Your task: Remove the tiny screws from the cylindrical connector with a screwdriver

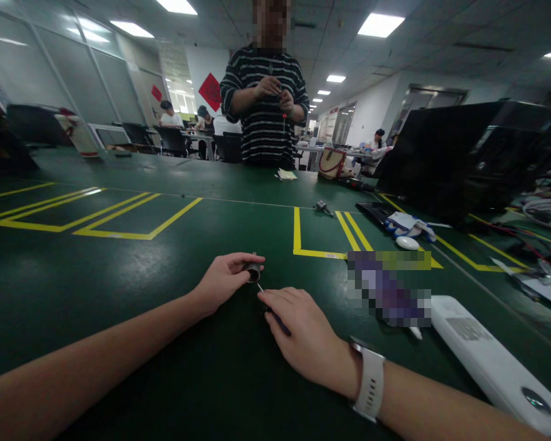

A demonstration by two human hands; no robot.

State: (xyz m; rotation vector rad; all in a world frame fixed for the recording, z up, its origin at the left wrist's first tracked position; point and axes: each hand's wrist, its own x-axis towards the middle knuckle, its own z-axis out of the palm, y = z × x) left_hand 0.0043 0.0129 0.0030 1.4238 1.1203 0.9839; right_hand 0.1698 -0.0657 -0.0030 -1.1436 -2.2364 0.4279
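Near the middle of the green table, my left hand (221,283) pinches a small, hollow metal cylinder (254,271) between thumb and fingers, its dark opening facing me. My right hand (303,331), with a pale-strapped watch at the wrist, is closed around a screwdriver (281,324) with a dark handle. The thin metal shaft points up and left, its tip at or close to the cylinder's lower edge; whether they touch I cannot tell. Part of the handle is hidden under my fingers.
Yellow tape (112,234) marks the green tabletop (165,355). Right of my hands lie a long white device (482,358), a pixelated purple item (388,291), a white mouse (407,243) and gloves (409,225). A small metal assembly (324,207) lies farther back. Someone in a striped shirt (267,104) stands opposite.
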